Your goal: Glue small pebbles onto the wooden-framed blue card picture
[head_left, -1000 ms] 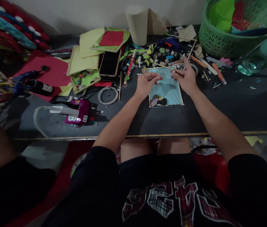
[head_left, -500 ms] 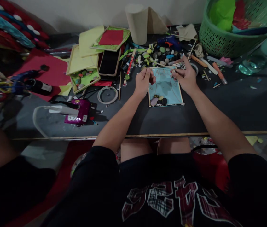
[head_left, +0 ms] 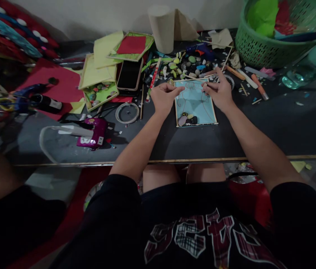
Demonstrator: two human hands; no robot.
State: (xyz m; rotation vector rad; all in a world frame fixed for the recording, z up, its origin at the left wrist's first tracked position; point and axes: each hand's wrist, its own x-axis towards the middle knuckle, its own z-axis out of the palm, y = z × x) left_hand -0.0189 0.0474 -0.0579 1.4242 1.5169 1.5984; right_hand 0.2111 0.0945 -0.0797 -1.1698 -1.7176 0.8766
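Shifted since the earlier frame: left hand (head_left: 165, 98), slightly left and less curled, with thumb and fingers now pointing right over the panel. Little change in right hand (head_left: 221, 93).

Across the scene, a long dark table (head_left: 185, 144). Far right, a green perforated basket (head_left: 258, 48) with coloured paper inside. At left, small framed pieces (head_left: 93, 69) with yellow paper and pebbles.

Near the middle, between both hands, a blue panel (head_left: 195, 106), lying flat, with thin pale sticks along left, right and near edges. Looking partly made: edging on, stones (head_left: 182, 120) grouped at near left corner, reddish thread (head_left: 185, 100) looping loosely toward the far side and down the right. Probably still to settle: the thread, apparently loose and without a finished outline.

Left hand at the panel's far left, thumb and fingers close together; impossible to tell whether gripping thread or nothing. Right hand at the far right corner, thumb and finger pinched, seemingly on a small pale piece (head_left: 205, 85), index finger raised.

Just beyond the panel, loose pebbles (head_left: 192, 59) in a scattered heap. To its left, a tape roll (head_left: 118, 116) and a narrow stick (head_left: 141, 101).
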